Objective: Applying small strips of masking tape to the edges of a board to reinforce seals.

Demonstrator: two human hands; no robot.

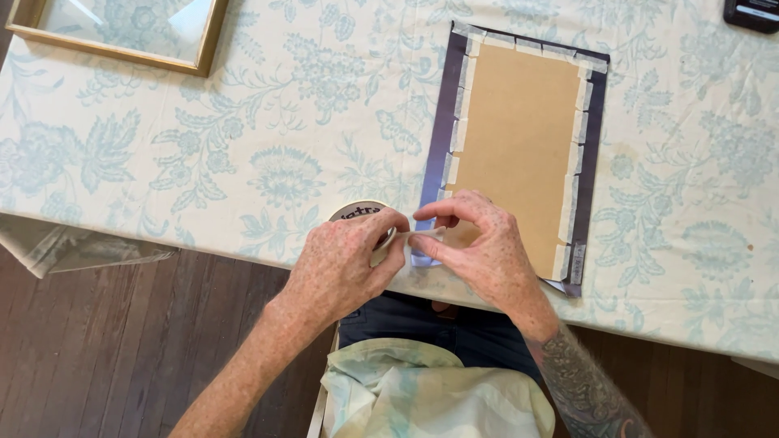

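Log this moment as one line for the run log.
left hand: on tape roll | right hand: pinching tape strip | backing board: edges taped

Scene evenly lit w/ soft daylight; no hard shadows cast. Faint shade seen under both hands [422,251] on the cloth [243,146]. Pale glare is caught on the glass of the frame [122,32], top left. Floor [122,349] below table is rendered darker. Focus held sharp across centre; slight softness noted at fingertips [422,239]. Little edge distortion is detected; cloth highlights approx. near blown out.
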